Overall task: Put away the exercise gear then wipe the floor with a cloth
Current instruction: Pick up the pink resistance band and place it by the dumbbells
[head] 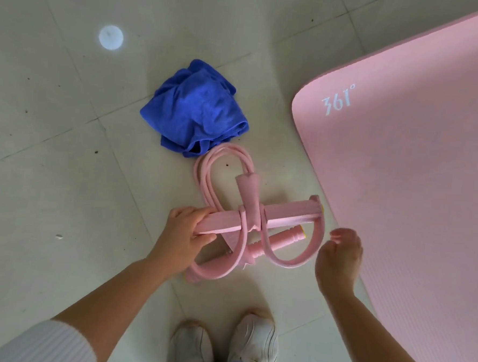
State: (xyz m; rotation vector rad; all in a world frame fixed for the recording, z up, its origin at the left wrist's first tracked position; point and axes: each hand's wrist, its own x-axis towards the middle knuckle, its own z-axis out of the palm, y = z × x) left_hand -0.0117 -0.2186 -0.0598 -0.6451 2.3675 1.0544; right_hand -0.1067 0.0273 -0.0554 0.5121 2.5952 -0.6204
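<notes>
Though near cloth (197, 108), puller (286, 211) between hands (184, 237) (339, 259)

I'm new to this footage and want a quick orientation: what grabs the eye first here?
A pink pedal puller lies tangled in the middle of the floor. The left hand grips one end of its foot bar while the right hand hovers beside its strap loop. Just beyond it sits a crumpled blue cloth, and a large pink mat marked 361° fills the right side.

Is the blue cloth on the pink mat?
No, the crumpled blue cloth lies on the tiled floor, apart from the pink foam mat.
</notes>
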